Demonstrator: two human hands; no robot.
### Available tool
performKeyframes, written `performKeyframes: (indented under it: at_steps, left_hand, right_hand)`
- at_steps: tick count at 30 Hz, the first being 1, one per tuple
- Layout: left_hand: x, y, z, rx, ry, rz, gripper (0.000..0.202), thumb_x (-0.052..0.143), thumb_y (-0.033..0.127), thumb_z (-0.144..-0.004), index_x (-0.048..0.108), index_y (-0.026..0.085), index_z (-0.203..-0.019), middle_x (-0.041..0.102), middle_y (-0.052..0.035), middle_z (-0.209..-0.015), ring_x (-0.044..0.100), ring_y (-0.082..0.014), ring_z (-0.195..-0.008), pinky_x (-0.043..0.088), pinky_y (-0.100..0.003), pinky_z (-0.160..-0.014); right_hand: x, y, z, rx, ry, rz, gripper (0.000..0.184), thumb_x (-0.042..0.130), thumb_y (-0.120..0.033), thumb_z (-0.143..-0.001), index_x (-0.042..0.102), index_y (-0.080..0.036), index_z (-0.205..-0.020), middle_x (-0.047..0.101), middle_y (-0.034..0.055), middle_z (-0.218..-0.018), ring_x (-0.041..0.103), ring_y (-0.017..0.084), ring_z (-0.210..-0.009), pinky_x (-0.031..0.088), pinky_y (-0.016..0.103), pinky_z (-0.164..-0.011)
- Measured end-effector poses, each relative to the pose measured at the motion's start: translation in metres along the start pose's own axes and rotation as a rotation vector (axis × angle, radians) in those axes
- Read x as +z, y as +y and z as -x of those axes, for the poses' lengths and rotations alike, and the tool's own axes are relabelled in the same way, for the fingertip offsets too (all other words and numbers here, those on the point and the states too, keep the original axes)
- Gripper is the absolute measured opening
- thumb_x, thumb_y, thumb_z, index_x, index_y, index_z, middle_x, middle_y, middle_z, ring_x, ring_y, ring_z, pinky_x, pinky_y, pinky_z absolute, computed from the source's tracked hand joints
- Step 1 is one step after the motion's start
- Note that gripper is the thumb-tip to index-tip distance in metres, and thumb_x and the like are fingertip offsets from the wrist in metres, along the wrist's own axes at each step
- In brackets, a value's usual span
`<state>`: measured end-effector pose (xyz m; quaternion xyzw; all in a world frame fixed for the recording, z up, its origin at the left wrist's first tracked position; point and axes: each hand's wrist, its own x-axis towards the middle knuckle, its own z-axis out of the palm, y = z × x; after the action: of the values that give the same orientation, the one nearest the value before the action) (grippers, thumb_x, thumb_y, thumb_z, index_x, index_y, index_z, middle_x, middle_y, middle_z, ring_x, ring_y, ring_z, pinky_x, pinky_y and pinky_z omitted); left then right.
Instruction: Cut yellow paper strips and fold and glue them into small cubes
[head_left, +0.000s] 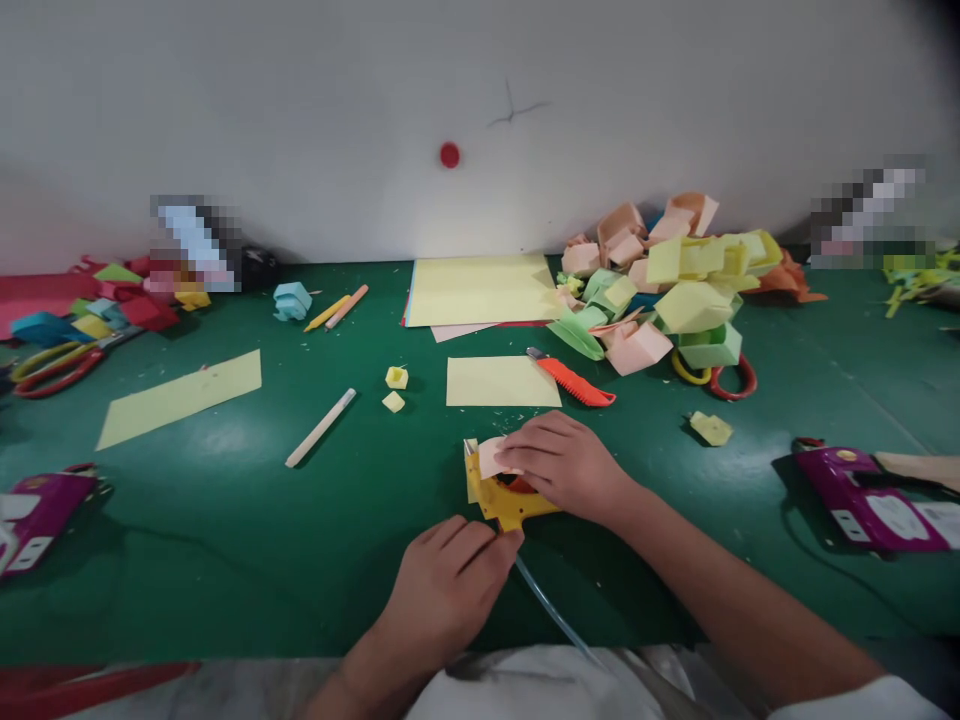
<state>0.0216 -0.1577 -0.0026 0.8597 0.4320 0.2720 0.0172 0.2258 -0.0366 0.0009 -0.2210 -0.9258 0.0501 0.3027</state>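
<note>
A yellow glue gun (495,503) lies on the green table in front of me, its metal tip pointing away to the left. My left hand (448,585) is closed, fingertips pinching the rear end of the gun. From there a clear bluish glue stick or tube (551,600) runs toward my lap. Over the gun, my right hand (566,462) pinches a small pale pink piece of paper (491,458) close to the tip. A yellowish paper strip (470,485) shows partly beneath the gun. Two small yellow folded paper pieces (396,378) lie just beyond.
An orange box cutter (576,382) rests on a cream paper rectangle (487,382). Behind are stacked paper sheets (480,290) and a heap of folded paper shapes (675,285) with scissors (735,377). A white stick (321,428) and purple devices (874,495) flank me.
</note>
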Motion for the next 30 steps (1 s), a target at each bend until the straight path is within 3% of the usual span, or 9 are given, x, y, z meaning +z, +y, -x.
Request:
performKeyframes:
  at_steps: [7,11,17,22,30]
  left_hand:
    - [0.003,0.003,-0.002,0.073,-0.007,0.044,0.013,0.055,0.012,-0.096,0.067,0.014,-0.100,0.069,-0.0038,-0.082,0.062,-0.0140,-0.069,0.054,-0.026,-0.062]
    - [0.004,0.004,-0.003,0.062,0.000,0.049,0.014,0.053,0.013,-0.097,0.066,0.013,-0.092,0.067,-0.0034,-0.078,0.063,-0.0136,-0.068,0.055,-0.026,-0.061]
    - [0.005,0.000,-0.003,0.093,-0.067,0.067,0.019,0.047,0.013,-0.099,0.066,0.014,-0.098,0.066,-0.0040,-0.080,0.062,-0.0140,-0.069,0.057,-0.026,-0.062]
    - [0.004,-0.003,-0.004,0.114,-0.073,0.095,0.020,0.047,0.013,-0.099,0.066,0.013,-0.095,0.065,-0.0043,-0.079,0.063,-0.0148,-0.071,0.057,-0.027,-0.064]
    - [0.005,-0.002,-0.004,0.106,-0.066,0.100,0.019,0.048,0.013,-0.099,0.066,0.013,-0.091,0.065,-0.0037,-0.079,0.060,-0.0137,-0.069,0.056,-0.026,-0.062]
  right_hand:
    - [-0.006,-0.004,-0.002,-0.125,-0.207,0.147,0.025,0.052,-0.019,-0.100,0.067,-0.023,-0.119,0.071,0.0043,-0.120,0.056,0.019,-0.094,0.044,0.037,-0.086]
    - [-0.008,-0.009,-0.007,-0.142,-0.285,0.190,0.021,0.055,-0.021,-0.099,0.067,-0.022,-0.117,0.071,0.0032,-0.115,0.052,0.020,-0.090,0.041,0.037,-0.083]
    - [-0.010,-0.026,-0.017,-0.136,-0.239,0.292,0.018,0.059,-0.007,-0.092,0.071,-0.019,-0.094,0.070,0.0029,-0.091,0.048,0.020,-0.078,0.035,0.038,-0.073]
    - [-0.008,-0.033,-0.022,-0.135,-0.219,0.331,0.020,0.058,-0.006,-0.090,0.070,-0.020,-0.081,0.067,0.0024,-0.083,0.046,0.020,-0.076,0.037,0.038,-0.072]
    - [-0.005,-0.029,-0.030,-0.140,-0.245,0.313,0.014,0.060,-0.009,-0.088,0.071,-0.018,-0.086,0.068,0.0040,-0.083,0.046,0.021,-0.077,0.037,0.038,-0.073]
